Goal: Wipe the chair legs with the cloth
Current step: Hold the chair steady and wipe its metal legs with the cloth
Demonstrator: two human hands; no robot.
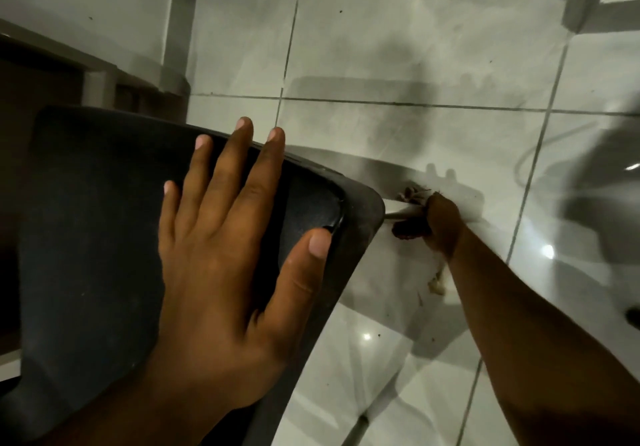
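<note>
The chair leg (403,212) shows only as a short pale stretch poking out from under the seat's right corner, at about three o'clock from the middle of the view, and my right hand (440,225) is wrapped around it with the fingers curled shut. The cloth (412,194) is bunched inside that grip; I see only a dark frayed tuft sticking out at the twelve o'clock side of my fist and a darker lump at its seven o'clock side, so I cannot tell how much of the leg it covers. A pale scrap (437,284) hangs or lies just below my wrist, at six o'clock from the fist; whether it belongs to the cloth I cannot tell. My right forearm runs from the fist down to the five o'clock corner. The dark chair seat (90,237) fills the left half of the view, from nine o'clock down to seven. My left hand (228,265) lies flat on it, palm down, fingers spread and pointing toward twelve o'clock, thumb stretched out toward the seat's raised rim near the right corner. Beyond the seat, glossy pale floor tiles (398,47) with dark grout lines carry shadows and bright light spots, and a pale upright post (180,19) stands at eleven o'clock.
</note>
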